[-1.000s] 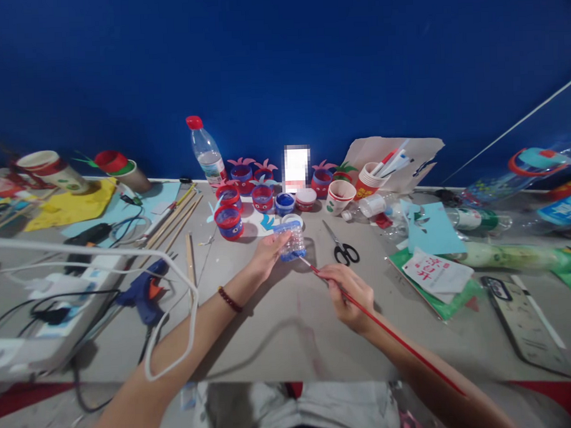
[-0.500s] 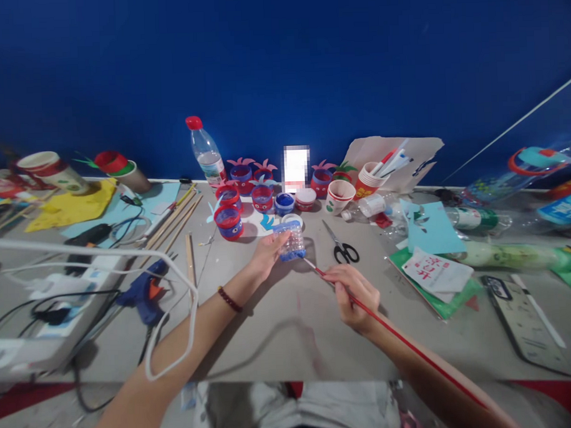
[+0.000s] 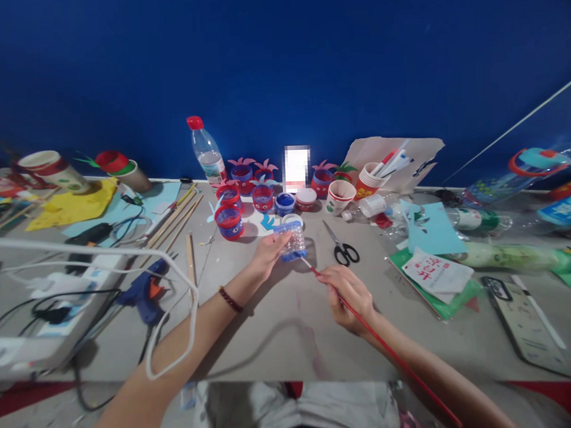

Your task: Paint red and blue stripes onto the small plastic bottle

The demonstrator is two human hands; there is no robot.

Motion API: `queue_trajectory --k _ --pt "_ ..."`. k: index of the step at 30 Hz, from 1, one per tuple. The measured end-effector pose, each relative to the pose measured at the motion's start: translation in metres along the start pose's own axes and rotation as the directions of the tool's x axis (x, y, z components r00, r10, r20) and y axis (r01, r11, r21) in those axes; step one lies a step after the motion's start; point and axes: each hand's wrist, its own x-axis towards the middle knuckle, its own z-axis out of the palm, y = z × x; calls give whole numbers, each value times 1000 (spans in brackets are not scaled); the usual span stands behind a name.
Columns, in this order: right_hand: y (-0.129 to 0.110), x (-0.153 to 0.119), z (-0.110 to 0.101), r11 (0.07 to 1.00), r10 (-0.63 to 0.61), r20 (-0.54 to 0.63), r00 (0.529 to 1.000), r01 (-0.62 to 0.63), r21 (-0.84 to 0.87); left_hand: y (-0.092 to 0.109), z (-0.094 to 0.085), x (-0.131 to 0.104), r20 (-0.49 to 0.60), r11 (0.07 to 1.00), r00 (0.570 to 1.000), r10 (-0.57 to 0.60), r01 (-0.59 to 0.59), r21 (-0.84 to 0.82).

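Note:
My left hand (image 3: 267, 254) grips a clear ribbed plastic bottle piece (image 3: 296, 240) with blue paint along its top and bottom edges. A long red paintbrush (image 3: 388, 348) is pinched in my right hand (image 3: 348, 294), its tip touching the piece's lower blue edge. Just beyond stand an open jar of blue paint (image 3: 285, 203) and a red-and-white lidded jar (image 3: 306, 199). Black-handled scissors (image 3: 345, 252) lie to the right of the piece.
Painted red and blue cups (image 3: 229, 222) and a red-capped bottle (image 3: 211, 157) stand behind. At left are a blue glue gun (image 3: 148, 294), a power strip (image 3: 78, 308) and a white cable (image 3: 192, 323) looping over my left forearm. A phone (image 3: 523, 324) lies at right.
My right hand has shifted slightly left, and the brush's rear end has swung left and down. My left hand and the plastic piece have hardly moved.

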Motion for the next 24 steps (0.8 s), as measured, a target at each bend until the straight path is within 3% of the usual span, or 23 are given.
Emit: queue_trajectory --k 9,17,24 --pt "2 -4 1 999 -12 -98 995 16 37 3 2 -1 -7 999 1000 -23 23 -41" --pt "2 -5 4 998 -49 -4 999 50 33 -3 -2 1 -11 1000 1000 10 -10 25" --pt "-2 0 2 999 -38 -36 999 39 19 -7 -4 4 -25 999 1000 14 -13 30"
